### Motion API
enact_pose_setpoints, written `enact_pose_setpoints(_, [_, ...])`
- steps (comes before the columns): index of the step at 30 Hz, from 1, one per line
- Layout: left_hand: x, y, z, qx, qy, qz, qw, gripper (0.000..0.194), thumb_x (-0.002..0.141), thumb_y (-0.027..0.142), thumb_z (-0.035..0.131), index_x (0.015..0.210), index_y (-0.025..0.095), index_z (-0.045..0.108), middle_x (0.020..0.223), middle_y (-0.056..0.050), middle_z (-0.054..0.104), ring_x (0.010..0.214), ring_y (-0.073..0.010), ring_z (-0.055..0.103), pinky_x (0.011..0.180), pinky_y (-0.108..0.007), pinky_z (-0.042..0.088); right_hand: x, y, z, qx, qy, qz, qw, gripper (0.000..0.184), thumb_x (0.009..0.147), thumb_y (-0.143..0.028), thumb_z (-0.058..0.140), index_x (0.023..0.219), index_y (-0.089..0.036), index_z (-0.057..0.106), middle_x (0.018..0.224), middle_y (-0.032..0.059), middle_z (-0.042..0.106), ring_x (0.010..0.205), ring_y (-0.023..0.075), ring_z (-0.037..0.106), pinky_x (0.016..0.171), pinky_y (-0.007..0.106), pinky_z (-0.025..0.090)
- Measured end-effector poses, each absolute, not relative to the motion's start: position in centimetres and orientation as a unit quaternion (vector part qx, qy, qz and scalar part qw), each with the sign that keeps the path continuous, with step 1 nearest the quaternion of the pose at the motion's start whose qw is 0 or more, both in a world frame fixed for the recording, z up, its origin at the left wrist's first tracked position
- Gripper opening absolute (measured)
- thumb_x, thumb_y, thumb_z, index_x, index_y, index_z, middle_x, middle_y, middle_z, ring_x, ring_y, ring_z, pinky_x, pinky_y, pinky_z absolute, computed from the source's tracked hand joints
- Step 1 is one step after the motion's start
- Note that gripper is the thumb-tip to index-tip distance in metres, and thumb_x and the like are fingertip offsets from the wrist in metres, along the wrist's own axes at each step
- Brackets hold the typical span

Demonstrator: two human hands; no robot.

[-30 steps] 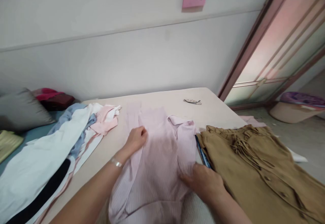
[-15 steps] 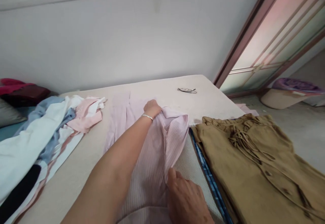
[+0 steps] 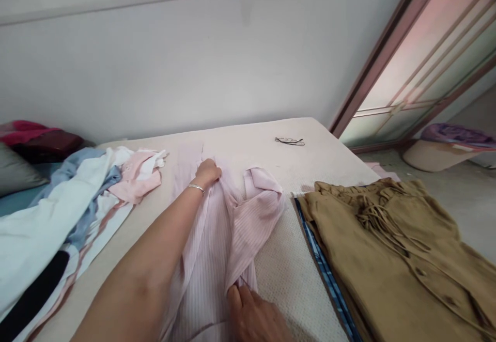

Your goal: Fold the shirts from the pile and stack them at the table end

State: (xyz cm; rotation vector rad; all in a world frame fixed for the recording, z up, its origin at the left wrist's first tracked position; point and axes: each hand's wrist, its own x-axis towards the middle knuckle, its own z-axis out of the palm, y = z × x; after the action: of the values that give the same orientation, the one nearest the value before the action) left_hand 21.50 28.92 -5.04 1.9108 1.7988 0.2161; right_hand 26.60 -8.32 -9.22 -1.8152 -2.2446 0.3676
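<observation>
A pale pink, finely striped garment (image 3: 209, 244), which looks like a shirt, lies lengthwise on the beige bed or table top (image 3: 294, 171). My left hand (image 3: 208, 171), with a silver bangle at the wrist, grips its cloth near the far end. Lower down, my right hand (image 3: 256, 313) pinches the garment's right side edge. Between the hands the right part is folded over in loose creases, with a sleeve or cuff end bent at the upper right. The fingertips of both hands are partly hidden by cloth and knuckles.
Folded brown trousers (image 3: 372, 249) with drawstrings lie on the right, over blue patterned cloth (image 3: 329, 275). Eyeglasses (image 3: 290, 141) rest near the far edge. Left is a heap of white, blue and pink clothes (image 3: 58, 218). A bin (image 3: 434, 153) stands on the floor beyond.
My left hand has moved left, drawing the garment's right part inward over itself. My right hand has shifted left and slightly down with the edge. The view has tilted slightly.
</observation>
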Motion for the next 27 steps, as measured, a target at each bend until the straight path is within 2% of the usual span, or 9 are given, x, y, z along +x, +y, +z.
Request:
enact_pose_setpoints(7, [22.0, 28.6, -5.1, 0.73, 0.663, 0.049, 0.16, 0.018, 0.075, 0.02, 0.068, 0.093, 0.018, 0.071, 0.107, -0.016, 0.074, 0.105, -0.0295, 0.068, 0.085, -0.036, 0.05, 26.4, -8.4, -10.5, -0.616, -0.77, 0.093, 0.139, 0.016, 0.091, -0.006, 0.041, 0.093, -0.021, 0.047, 0.072, -0.0007, 0.061, 0.055, 0.0133, 0.061, 0.042, 0.023, 0.03])
enact_pose_setpoints(11, [22.8, 27.9, -4.8, 0.728, 0.675, 0.078, 0.086, 0.036, 0.083, 0.024, 0.063, 0.118, 0.016, 0.064, 0.119, -0.021, 0.069, 0.113, -0.0325, 0.066, 0.092, -0.041, 0.049, 26.5, -8.5, -10.7, -0.614, -0.772, 0.079, 0.144, 0.016, 0.09, -0.007, 0.042, 0.093, -0.021, 0.047, 0.073, 0.0, 0.062, 0.055, 0.0148, 0.062, 0.04, 0.025, 0.027])
enact_pose_setpoints(13, [23.5, 27.5, -4.8, 0.742, 0.662, 0.096, 0.057, 0.038, 0.088, 0.028, 0.058, 0.124, 0.015, 0.061, 0.122, -0.022, 0.068, 0.115, -0.0317, 0.065, 0.095, -0.041, 0.048, 26.5, -8.5, -10.6, -0.608, -0.776, 0.076, 0.15, 0.017, 0.089, -0.007, 0.041, 0.095, -0.021, 0.048, 0.074, 0.0006, 0.063, 0.056, 0.015, 0.062, 0.04, 0.025, 0.028])
enact_pose_setpoints(17, [25.7, 27.5, -5.2, 0.762, 0.636, 0.059, 0.108, 0.034, 0.09, 0.038, 0.058, 0.113, 0.016, 0.067, 0.122, -0.021, 0.069, 0.118, -0.0315, 0.063, 0.095, -0.039, 0.048, 26.2, -8.4, -10.5, -0.612, -0.774, 0.082, 0.144, 0.018, 0.086, -0.007, 0.044, 0.095, -0.021, 0.049, 0.076, 0.0023, 0.066, 0.056, 0.0166, 0.064, 0.039, 0.026, 0.027])
enact_pose_setpoints(20, [26.9, 28.0, -5.3, 0.752, 0.645, 0.045, 0.128, 0.029, 0.083, 0.029, 0.066, 0.107, 0.014, 0.07, 0.121, -0.022, 0.069, 0.116, -0.0332, 0.065, 0.092, -0.039, 0.05, 25.9, -8.2, -10.6, -0.622, -0.767, 0.095, 0.127, 0.015, 0.083, -0.009, 0.049, 0.093, -0.021, 0.05, 0.078, 0.0037, 0.068, 0.057, 0.0191, 0.066, 0.037, 0.028, 0.025])
enact_pose_setpoints(22, [26.9, 28.4, -5.2, 0.74, 0.658, 0.051, 0.132, 0.031, 0.08, 0.025, 0.067, 0.109, 0.013, 0.069, 0.122, -0.024, 0.068, 0.115, -0.034, 0.066, 0.091, -0.04, 0.051, 25.8, -8.1, -10.5, -0.622, -0.767, 0.101, 0.12, 0.015, 0.083, -0.011, 0.05, 0.094, -0.021, 0.051, 0.08, 0.0041, 0.069, 0.057, 0.0196, 0.067, 0.037, 0.029, 0.025])
enact_pose_setpoints(25, [25.9, 29.3, -4.9, 0.701, 0.697, 0.081, 0.127, 0.04, 0.084, 0.028, 0.066, 0.121, 0.012, 0.063, 0.127, -0.026, 0.065, 0.118, -0.0357, 0.064, 0.092, -0.044, 0.051, 25.7, -8.2, -10.4, -0.624, -0.766, 0.103, 0.116, 0.015, 0.083, -0.011, 0.049, 0.094, -0.021, 0.052, 0.078, 0.0042, 0.068, 0.057, 0.0194, 0.066, 0.037, 0.028, 0.026])
enact_pose_setpoints(27, [25.0, 29.9, -5.0, 0.679, 0.715, 0.096, 0.136, 0.044, 0.081, 0.028, 0.07, 0.121, 0.012, 0.063, 0.126, -0.027, 0.065, 0.118, -0.0372, 0.064, 0.092, -0.045, 0.051, 25.7, -8.3, -10.4, -0.626, -0.764, 0.101, 0.12, 0.015, 0.083, -0.01, 0.048, 0.094, -0.021, 0.052, 0.076, 0.0042, 0.067, 0.056, 0.0195, 0.065, 0.038, 0.027, 0.028])
